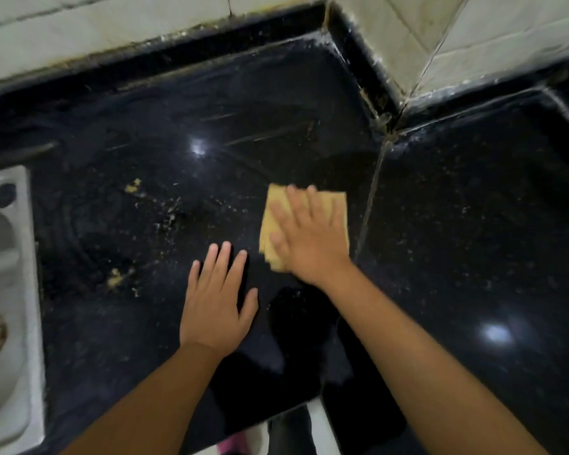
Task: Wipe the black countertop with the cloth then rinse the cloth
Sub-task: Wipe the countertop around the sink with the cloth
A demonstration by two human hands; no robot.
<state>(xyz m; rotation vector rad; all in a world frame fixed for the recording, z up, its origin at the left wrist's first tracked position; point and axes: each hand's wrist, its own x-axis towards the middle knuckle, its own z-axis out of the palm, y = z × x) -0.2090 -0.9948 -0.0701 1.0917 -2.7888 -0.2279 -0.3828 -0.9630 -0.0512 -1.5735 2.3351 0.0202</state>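
The counter is black, shiny stone with tiny pale specks. Two bright lights shine back off it. A thin seam runs down it, just right of the cloth.

The cloth is yellow and soft, folded into a flat square shape. It lies on the counter near the middle, a bit tilted. Its long side runs away from the person, toward the wall.

The right hand lies flat on top of the cloth and presses it down. Its fingers are straight and spread, pointing up toward the wall. It does not curl around the cloth.

The left hand rests flat on the bare counter, near the cloth but not touching it. Its fingers are straight too, and it holds nothing.

Yellow crumbs and pale smears sit on the counter left of the cloth. More crumbs lie lower down. A gray metal sink is at the far left edge. Pale wall tiles stand behind the counter, with dirty edges.
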